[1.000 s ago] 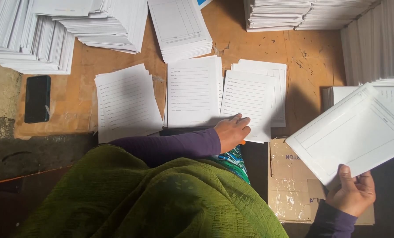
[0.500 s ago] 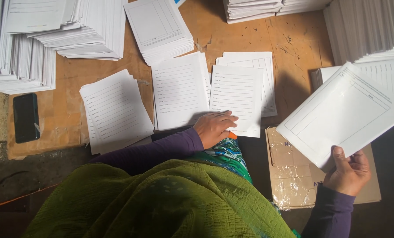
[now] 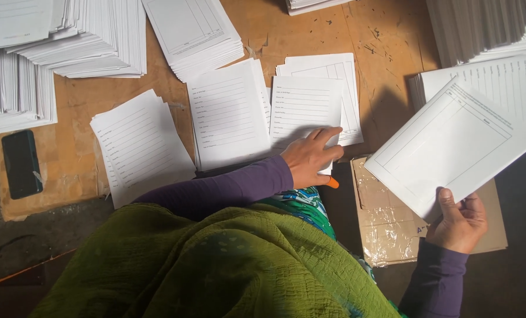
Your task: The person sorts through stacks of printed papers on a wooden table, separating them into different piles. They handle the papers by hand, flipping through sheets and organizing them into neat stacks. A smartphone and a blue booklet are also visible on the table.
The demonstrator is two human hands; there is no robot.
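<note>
Ok, quick update: the left hand [image 3: 310, 162] hasn't left its spot in the last sec. It's still flat on the near edge of the lined-form pile [image 3: 304, 106], dead centre of view, fingers stretched out and loose on the top sheet with nothing gripped. Can't tell if a fingertip is curling under the paper's edge. The right hand [image 3: 460, 227] at 4 o'clock is still pinched on the near corner of the sheaf of boxed forms [image 3: 451, 144], thumb on top and fingers underneath. What's changed is that the sheaf has swung a bit in toward the centre and sits flatter. It's now held in the air at 3 o'clock, over the taped cardboard parcel [image 3: 386, 224] and near another white stack by the right edge, not touching the wooden table [image 3: 386, 88]. Most of the apparent shift looks like head movement, since the phone [image 3: 20, 164] at 9 o'clock and the two other lined piles, the middle pile [image 3: 227, 115] and the left pile [image 3: 136, 147], keep the same spacing as before. Small orange object [image 3: 332, 183] pokes out just under the left wrist, can't ID it. My read for the sheet work: no page lifted yet and no sheaf set down, so both hands are only poised.
</note>
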